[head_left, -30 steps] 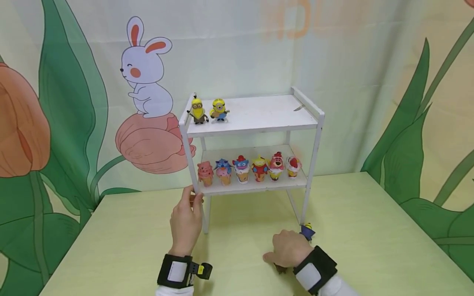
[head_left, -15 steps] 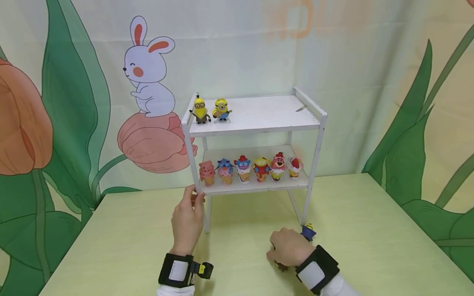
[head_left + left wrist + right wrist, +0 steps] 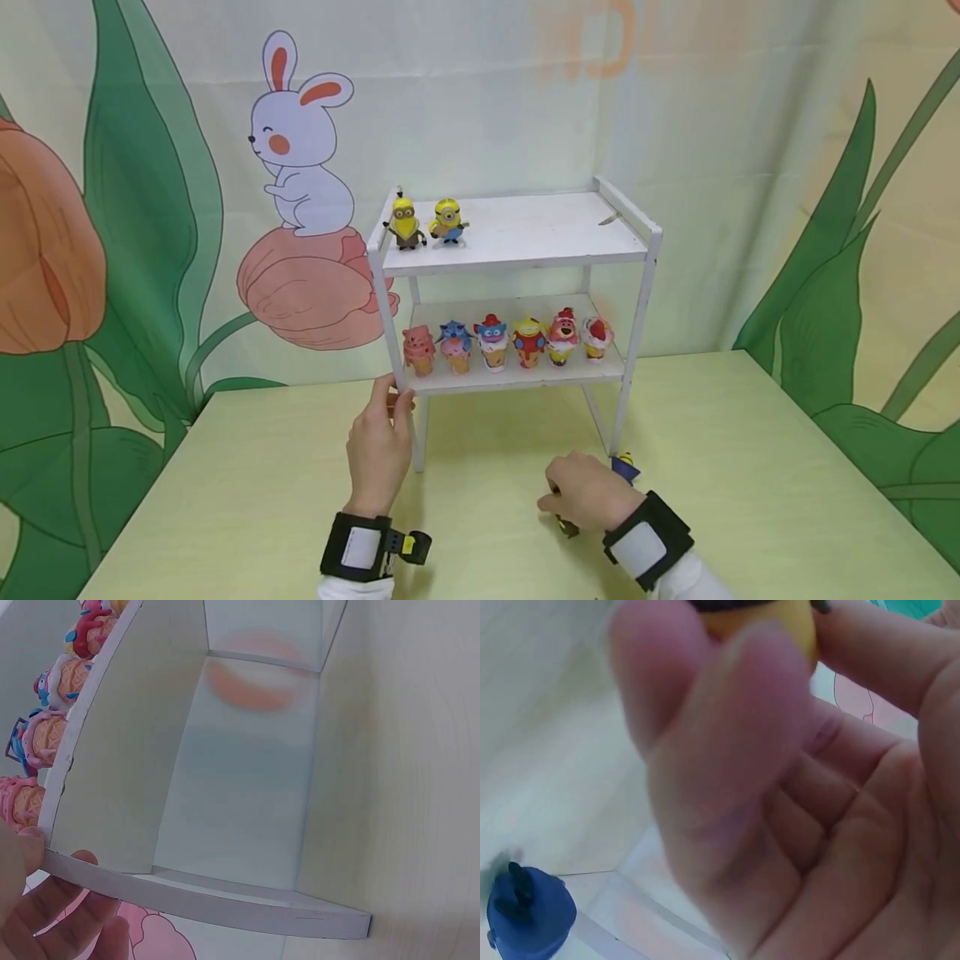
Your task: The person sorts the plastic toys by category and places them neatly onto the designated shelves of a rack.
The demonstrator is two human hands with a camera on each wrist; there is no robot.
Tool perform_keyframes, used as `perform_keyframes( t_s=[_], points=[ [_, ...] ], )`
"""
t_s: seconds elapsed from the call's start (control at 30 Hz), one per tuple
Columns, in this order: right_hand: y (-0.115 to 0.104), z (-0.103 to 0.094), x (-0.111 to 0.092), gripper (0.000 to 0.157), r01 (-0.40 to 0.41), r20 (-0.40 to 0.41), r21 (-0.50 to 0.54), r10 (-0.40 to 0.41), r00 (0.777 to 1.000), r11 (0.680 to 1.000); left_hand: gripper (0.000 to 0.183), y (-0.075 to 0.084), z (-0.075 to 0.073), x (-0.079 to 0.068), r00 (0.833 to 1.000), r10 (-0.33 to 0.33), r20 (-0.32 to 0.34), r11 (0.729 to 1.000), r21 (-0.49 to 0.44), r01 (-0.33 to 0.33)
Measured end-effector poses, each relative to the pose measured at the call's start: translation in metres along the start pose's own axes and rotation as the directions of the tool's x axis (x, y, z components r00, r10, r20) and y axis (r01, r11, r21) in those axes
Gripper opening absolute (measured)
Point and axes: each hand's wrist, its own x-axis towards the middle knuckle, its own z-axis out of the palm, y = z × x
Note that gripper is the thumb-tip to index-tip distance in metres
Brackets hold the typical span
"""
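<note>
A white two-tier shelf rack (image 3: 525,227) stands on the table. My left hand (image 3: 380,454) grips its front left leg just below the lower tier; in the left wrist view thumb and curled fingers lie on either side of the leg (image 3: 187,901). Low over the table, my right hand (image 3: 591,492) pinches a small yellow and dark toy figurine (image 3: 791,628), mostly hidden by the fingers. Just beyond that hand is a figurine in blue (image 3: 624,468) with a yellow head, near the rack's front right leg. Two yellow Minion figurines (image 3: 405,225) stand at the upper tier's left end.
Several ice-cream-cone character figurines (image 3: 492,343) form a row along the lower tier. A pale yellow-green table (image 3: 247,492) carries the rack. Behind hangs a curtain (image 3: 480,108) printed with a rabbit and tulips.
My right hand has risen slightly away from the table's near side, with the figurine between its fingers. The left hand keeps its grip on the rack's leg.
</note>
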Motion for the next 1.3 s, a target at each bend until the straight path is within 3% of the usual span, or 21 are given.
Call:
perform_keyframes(
  t_s=[0.3, 0.63, 0.87, 1.3],
  points=[
    [0.003, -0.012, -0.001, 0.020, 0.087, -0.018, -0.041, -0.088, 0.996, 0.995, 0.025, -0.001, -0.001, 0.000, 1.000, 0.001, 0.003, 1.000, -0.003, -0.001],
    [0.006, -0.025, -0.002, 0.004, 0.179, -0.015, 0.032, -0.179, 0.984, 0.983, 0.026, 0.000, 0.001, 0.002, 1.000, 0.005, 0.008, 1.000, -0.004, -0.005],
    [0.001, -0.036, -0.005, 0.006, 0.235, -0.059, 0.044, -0.233, 0.971, 0.971, 0.026, 0.000, 0.000, 0.002, 1.000, 0.008, 0.000, 1.000, -0.002, -0.008],
    [0.003, -0.039, -0.008, 0.011, 0.283, -0.105, 0.036, -0.278, 0.955, 0.958, 0.025, 0.000, 0.001, 0.000, 1.000, 0.015, -0.008, 1.000, -0.001, -0.015]
  ],
)
